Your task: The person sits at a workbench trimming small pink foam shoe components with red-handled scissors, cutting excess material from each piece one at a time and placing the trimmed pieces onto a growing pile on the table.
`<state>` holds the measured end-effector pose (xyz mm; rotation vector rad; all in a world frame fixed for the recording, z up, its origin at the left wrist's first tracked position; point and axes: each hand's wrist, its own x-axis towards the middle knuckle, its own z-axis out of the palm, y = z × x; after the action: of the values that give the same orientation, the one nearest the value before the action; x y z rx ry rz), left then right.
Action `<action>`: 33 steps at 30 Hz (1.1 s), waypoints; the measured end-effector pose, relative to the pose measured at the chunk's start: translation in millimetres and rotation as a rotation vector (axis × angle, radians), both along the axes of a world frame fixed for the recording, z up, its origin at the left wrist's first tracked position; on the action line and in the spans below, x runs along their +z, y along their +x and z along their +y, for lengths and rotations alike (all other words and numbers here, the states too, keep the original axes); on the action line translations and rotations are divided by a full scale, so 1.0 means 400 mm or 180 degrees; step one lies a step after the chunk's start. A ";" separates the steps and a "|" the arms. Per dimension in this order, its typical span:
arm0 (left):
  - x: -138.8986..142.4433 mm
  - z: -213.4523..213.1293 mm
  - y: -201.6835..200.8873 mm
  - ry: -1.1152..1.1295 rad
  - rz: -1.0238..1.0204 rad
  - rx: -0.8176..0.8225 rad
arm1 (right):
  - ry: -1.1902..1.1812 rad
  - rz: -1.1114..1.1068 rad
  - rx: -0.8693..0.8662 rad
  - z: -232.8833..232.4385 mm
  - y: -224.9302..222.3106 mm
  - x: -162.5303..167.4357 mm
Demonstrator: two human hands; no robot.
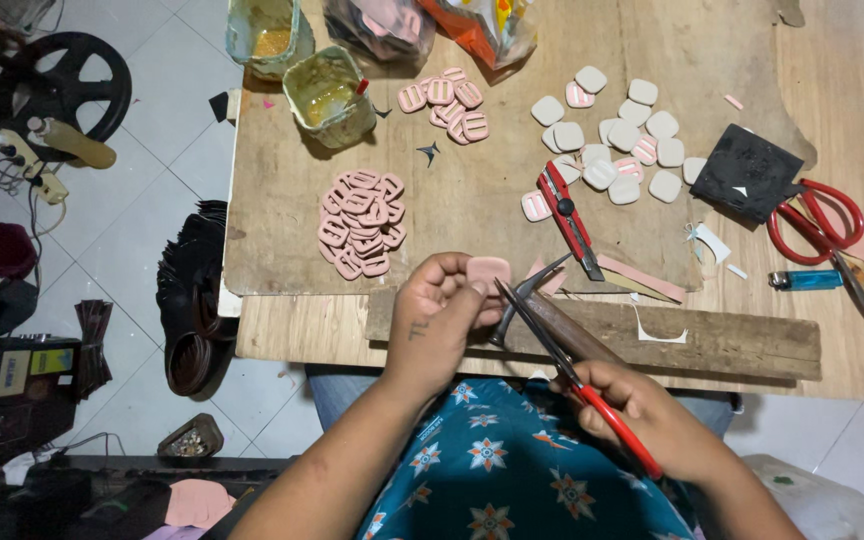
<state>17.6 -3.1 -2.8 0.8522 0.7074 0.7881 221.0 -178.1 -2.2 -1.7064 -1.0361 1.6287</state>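
- Left hand (439, 310), centre of frame, pinches a small pink rounded-square piece (488, 271) between closed fingertips, just above the near edge of the wooden worktop (472, 200).
- Right hand (642, 415), lower right, is wrapped around red-handled scissors (562, 360), blades pointing up-left and meeting the pink piece.
- A dark-headed hammer (537, 300) lies just beside, on a wooden plank.
- Left of centre sits a heap of pink slotted buckles (360, 222); upper right, white square pieces (622, 135).

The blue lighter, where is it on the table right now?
In the head view, the blue lighter lies at the table's right side, just below the red-handled scissors and right of the red utility knife.
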 end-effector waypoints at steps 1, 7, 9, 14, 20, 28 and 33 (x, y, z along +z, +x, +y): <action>0.000 -0.002 0.003 -0.0011 0.0017 -0.0005 | 0.0038 0.0083 -0.0028 0.003 -0.002 -0.002; 0.006 0.003 -0.010 -0.0390 -0.0147 -0.0077 | 0.0106 0.0166 -0.0006 0.007 0.005 -0.002; 0.011 0.010 -0.011 -0.0566 -0.0070 -0.0083 | -0.0065 0.0100 0.0025 0.008 0.010 0.003; 0.023 0.022 -0.015 -0.0475 0.0197 -0.0136 | -0.0012 -0.0016 0.0187 0.012 0.013 0.009; 0.019 0.029 -0.032 0.0224 0.0579 -0.0318 | 0.0060 0.0154 0.0077 0.006 0.005 -0.003; -0.001 0.023 -0.023 -0.0123 0.0416 -0.0235 | -0.0153 0.0170 -0.0134 0.006 -0.009 -0.009; -0.004 0.028 -0.033 0.0319 0.0649 -0.0303 | -0.0532 -0.0327 -0.0279 0.015 -0.016 0.015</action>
<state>4.4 8.0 -4.5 1.0599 0.8058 0.6613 214.7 -172.3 3.7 -1.9350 -0.8796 1.6251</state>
